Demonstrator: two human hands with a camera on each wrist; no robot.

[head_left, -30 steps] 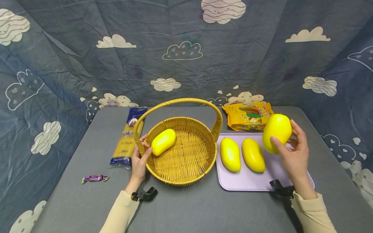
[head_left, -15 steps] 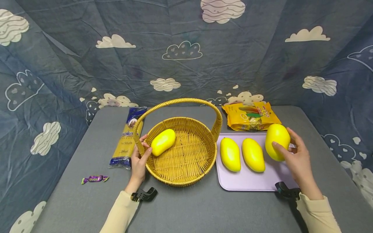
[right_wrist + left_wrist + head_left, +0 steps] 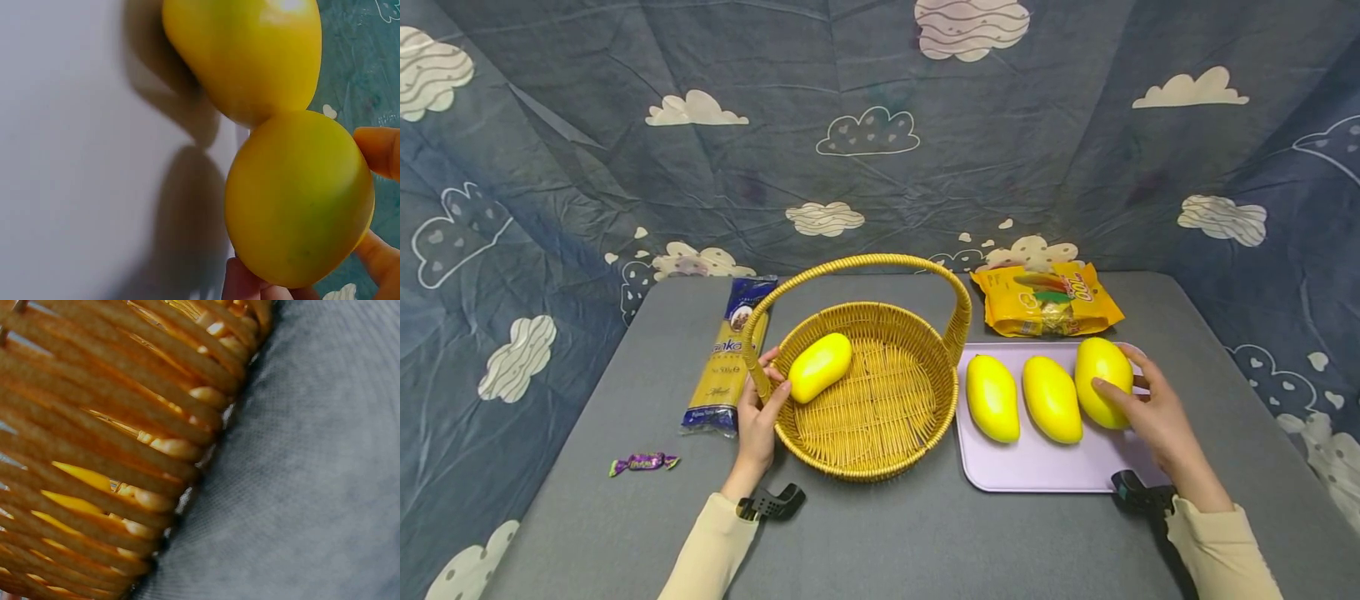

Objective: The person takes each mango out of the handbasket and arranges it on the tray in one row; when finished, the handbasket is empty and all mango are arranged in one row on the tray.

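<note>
Sitting btwn R fingers point(image 3: 380, 150): yellow mango point(image 3: 300, 200), over tray point(image 3: 1022, 468).

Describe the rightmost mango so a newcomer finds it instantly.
In the head view, find the lilac tray right of the wicker basket. Three yellow mangoes line up there; take the rightmost mango. Of the three, only it is held by the right hand.

The left hand point(image 3: 760, 417) holds the left side of a wicker basket point(image 3: 883, 408), with one yellow mango point(image 3: 821, 367) inside. The right hand point(image 3: 1159, 412) grips another mango point(image 3: 1101, 379) over a lilac tray point(image 3: 1037, 472), right of two more mangoes point(image 3: 992, 398) point(image 3: 1052, 400). A blue-and-yellow packet point(image 3: 722, 367) lies left, an orange bag point(image 3: 1047, 304) beyond the tray.
</note>
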